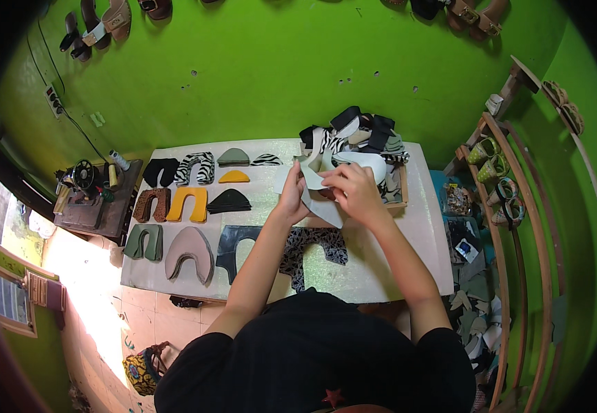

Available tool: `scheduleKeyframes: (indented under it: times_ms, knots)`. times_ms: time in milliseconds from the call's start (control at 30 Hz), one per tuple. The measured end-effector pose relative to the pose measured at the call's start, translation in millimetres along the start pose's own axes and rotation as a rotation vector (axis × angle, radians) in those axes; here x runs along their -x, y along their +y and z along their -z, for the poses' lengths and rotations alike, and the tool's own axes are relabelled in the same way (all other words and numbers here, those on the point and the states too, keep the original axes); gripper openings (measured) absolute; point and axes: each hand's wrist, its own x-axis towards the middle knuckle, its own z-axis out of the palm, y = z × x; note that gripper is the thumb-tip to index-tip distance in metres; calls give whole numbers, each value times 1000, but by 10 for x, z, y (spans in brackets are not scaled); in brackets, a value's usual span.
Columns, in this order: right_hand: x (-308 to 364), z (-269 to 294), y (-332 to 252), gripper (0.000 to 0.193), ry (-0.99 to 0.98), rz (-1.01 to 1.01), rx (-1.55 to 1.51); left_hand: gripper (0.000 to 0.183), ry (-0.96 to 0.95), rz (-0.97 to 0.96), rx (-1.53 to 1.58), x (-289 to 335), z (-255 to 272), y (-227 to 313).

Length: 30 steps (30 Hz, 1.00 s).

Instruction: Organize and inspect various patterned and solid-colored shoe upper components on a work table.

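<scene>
Above the white table (409, 261), I hold a pale grey-white curved shoe upper piece (323, 209) between both hands. My left hand (290, 198) grips its left side, with the thumb up along the edge. The bent fingers of my right hand (353, 193) pinch it near the upper right edge. Just behind my hands stands an open box (400, 193) heaped with white, black and zebra-striped cut pieces (353, 134). Nearer to me lie a dark patterned piece (312, 249) and a dark grey piece (228, 251), partly hidden by my left forearm.
Stacks of U-shaped pieces (190, 253) and half-round pieces (229, 201) cover the table's left part. A sewing machine (81, 189) stands at far left. On the right are a wooden rack (508, 255) with sandals (488, 162) and a scrap pile (474, 310).
</scene>
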Motion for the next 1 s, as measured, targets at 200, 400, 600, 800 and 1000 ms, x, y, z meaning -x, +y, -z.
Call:
scheduleKeyframes:
  times_ms: [200, 400, 600, 800, 1000]
  knots:
    - [91, -184, -410, 21, 55, -26, 108, 63, -127, 19, 39, 146, 207, 49]
    - [159, -492, -649, 24, -7, -40, 91, 45, -141, -24, 79, 272, 519, 197]
    - [76, -682, -970, 32, -93, -108, -30, 32, 24, -56, 172, 480, 646, 376]
    - [3, -1014, -1065, 44, -22, -185, -80, 17, -79, -103, 291, 602, 775, 490]
    - [-112, -1205, -1169, 44, -128, -247, -185, 21, -92, -62, 178, 706, 1092, 648]
